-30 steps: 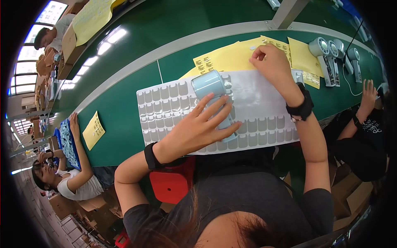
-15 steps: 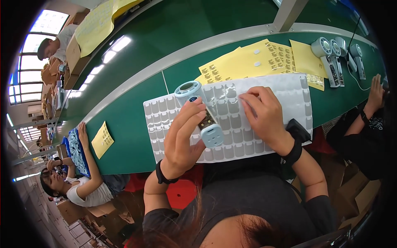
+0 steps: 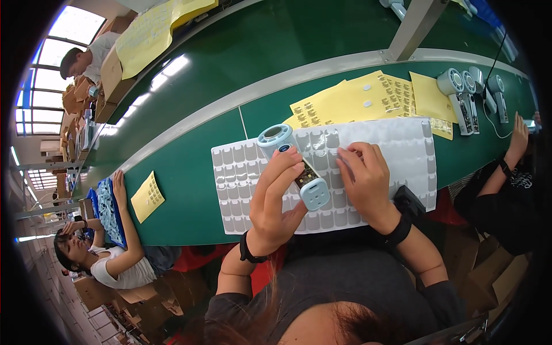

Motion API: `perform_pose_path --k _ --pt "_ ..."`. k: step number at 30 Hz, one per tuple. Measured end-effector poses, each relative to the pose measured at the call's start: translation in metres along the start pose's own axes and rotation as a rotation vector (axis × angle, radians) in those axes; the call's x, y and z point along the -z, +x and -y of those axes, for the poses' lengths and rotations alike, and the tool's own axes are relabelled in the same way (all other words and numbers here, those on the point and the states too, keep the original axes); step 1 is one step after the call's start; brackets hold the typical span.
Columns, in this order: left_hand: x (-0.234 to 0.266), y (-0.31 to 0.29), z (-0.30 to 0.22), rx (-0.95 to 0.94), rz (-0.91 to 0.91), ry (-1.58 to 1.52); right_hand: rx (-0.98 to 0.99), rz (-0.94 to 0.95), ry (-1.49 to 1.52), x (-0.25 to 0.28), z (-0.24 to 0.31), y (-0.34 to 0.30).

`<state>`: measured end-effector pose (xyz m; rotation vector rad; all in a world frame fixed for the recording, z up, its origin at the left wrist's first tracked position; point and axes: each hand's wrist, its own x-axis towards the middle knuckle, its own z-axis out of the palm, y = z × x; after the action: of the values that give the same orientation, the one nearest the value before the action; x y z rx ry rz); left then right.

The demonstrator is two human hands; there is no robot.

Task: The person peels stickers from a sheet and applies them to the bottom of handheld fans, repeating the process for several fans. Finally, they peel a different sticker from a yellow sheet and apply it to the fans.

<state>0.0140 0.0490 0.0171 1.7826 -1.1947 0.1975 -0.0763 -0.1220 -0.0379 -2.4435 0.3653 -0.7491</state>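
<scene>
Left hand: your left hand (image 3: 276, 198) is curled around the light blue handheld fan (image 3: 294, 167), fingers over its handle, thumb underneath.
Fan: held tilted above the sheet, round head up and away from you, square base pointing down toward you, just past your fingertips.
Right hand: your right hand (image 3: 365, 184) sits just right of the fan handle, fingers bent and bunched at the handle side; can't tell if they pinch anything.
Sheet: white sticker sheet (image 3: 414, 155) with rows of small labels, lying flat under both hands.
Surface: green conveyor belt (image 3: 190, 190).
Beyond: yellow label sheets (image 3: 345, 103) touching the white sheet's far edge.
Far right: more fans (image 3: 460, 95) lying on the belt, well apart from you.
</scene>
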Motion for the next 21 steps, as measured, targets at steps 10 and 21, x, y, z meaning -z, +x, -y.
perform_pose_path --k 10,21 --pt "-0.004 -0.001 0.003 0.002 -0.028 -0.026 -0.479 0.158 0.832 0.035 0.016 0.016" --pt "-0.01 -0.001 -0.001 0.009 -0.035 0.001 -0.46 0.333 1.083 0.067 0.051 0.033"
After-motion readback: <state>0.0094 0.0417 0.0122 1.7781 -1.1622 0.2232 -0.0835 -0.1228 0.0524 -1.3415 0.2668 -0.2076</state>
